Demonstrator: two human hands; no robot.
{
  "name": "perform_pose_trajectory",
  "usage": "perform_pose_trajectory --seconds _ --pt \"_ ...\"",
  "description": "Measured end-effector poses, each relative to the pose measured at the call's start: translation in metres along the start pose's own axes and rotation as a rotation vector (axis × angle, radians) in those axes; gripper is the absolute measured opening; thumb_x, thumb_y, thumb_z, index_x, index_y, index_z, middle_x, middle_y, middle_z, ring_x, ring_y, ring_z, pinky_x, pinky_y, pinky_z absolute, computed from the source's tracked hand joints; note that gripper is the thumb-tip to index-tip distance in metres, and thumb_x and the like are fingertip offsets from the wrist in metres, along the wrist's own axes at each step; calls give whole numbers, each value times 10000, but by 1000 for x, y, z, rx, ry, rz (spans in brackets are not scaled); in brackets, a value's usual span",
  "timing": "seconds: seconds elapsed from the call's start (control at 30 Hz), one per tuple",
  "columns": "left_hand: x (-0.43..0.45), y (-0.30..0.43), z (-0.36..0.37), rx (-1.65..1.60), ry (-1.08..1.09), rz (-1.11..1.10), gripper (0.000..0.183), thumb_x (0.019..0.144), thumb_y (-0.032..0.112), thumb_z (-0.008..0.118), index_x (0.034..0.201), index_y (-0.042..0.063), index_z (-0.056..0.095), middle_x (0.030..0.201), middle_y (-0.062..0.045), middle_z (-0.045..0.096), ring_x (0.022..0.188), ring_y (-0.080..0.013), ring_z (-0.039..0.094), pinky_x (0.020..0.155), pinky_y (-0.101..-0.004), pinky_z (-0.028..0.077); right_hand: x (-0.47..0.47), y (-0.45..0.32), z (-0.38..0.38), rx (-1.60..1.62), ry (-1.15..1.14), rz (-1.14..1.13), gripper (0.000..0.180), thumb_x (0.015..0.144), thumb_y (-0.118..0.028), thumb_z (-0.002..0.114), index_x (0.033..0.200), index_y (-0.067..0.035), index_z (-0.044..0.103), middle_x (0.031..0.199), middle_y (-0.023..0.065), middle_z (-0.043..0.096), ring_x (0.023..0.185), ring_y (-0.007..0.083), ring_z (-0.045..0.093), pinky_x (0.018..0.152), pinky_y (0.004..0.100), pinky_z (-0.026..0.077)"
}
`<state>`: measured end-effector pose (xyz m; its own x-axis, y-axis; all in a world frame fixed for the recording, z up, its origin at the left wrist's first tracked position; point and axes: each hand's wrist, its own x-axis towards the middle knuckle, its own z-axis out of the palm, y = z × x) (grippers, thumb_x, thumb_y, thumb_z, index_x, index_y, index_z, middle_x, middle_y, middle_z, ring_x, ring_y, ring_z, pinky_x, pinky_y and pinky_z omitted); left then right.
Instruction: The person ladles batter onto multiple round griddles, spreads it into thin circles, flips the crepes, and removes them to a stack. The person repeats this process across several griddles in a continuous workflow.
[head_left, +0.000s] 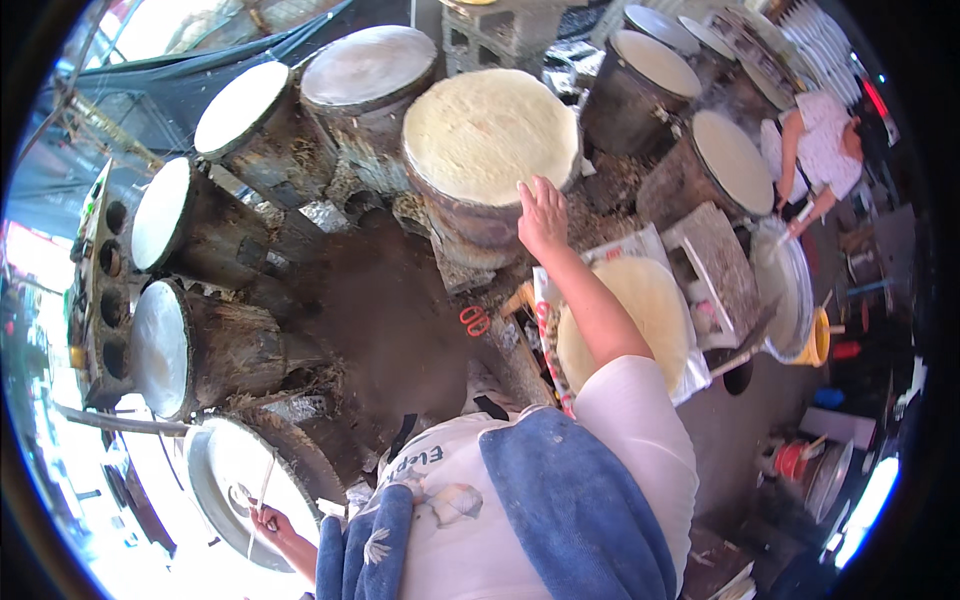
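My right hand (544, 217) reaches out with bent fingers to the near edge of a large round flatbread (487, 135), which covers the griddle top of a drum-shaped stove. Nothing shows in that hand; whether its fingertips grip the bread's rim cannot be told. At lower left my left hand (274, 523) holds a thin stick (263, 487) over a wide metal basin (217, 450) of whitish liquid or batter. Under my right forearm lies a pale round flatbread (660, 315) on a printed white sack.
More drum stoves with round tops stand in an arc, such as a grey one (367, 67) and one at left (161, 349). A concrete block (720, 262) is at right. Beyond it a co-worker (817, 150) bends over another basin (787, 300). A yellow bucket (821, 337) stands there.
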<state>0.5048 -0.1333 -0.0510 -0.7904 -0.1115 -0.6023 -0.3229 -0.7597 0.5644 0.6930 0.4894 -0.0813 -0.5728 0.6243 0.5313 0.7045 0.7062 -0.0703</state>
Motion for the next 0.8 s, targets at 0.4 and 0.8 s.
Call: perform_pose_trajectory --seconds 0.4,0.8 --pt "-20 -40 9 -58 87 41 218 925 50 474 1106 -71 483 583 18 348 483 -37 329 407 -168 327 185 54 -21 235 -374 30 245 850 -320 529 795 -107 637 809 141 633 763 339 609 682 446 487" --pt "3 -33 -3 -14 -40 -92 211 925 47 470 1098 -72 484 578 19 350 470 -35 326 396 -168 324 198 68 -183 1107 150 469 301 794 -201 673 959 48 634 848 86 660 715 157 613 656 295 486"
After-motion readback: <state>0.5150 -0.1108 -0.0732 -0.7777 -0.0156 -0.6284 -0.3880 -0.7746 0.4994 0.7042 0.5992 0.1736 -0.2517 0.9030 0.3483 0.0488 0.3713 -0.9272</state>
